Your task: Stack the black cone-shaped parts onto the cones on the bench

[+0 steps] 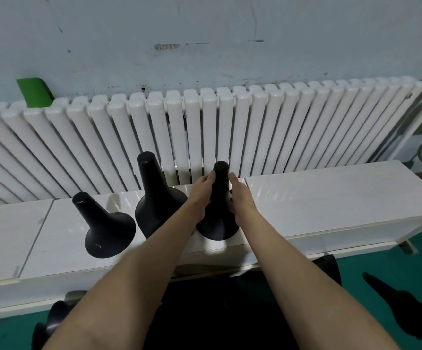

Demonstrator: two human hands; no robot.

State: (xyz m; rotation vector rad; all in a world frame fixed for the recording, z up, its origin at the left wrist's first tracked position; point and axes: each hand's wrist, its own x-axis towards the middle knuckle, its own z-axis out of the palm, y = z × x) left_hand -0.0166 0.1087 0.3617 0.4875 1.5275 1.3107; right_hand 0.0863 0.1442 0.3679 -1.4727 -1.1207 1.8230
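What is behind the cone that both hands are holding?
A white radiator stands behind the cone, with the blue wall above it. The left hand and right hand, gripping its neck, hide the bench just behind.

- matte black plastic cones: plain, no markings
- glossy white tabletop: faint streaks
- white ribbed radiator
- pale blue scuffed wall
- teal-green floor
- bright green block

One head-worn wide-angle view looks forward and steeply down, close over the white bench, facing the radiator and wall.
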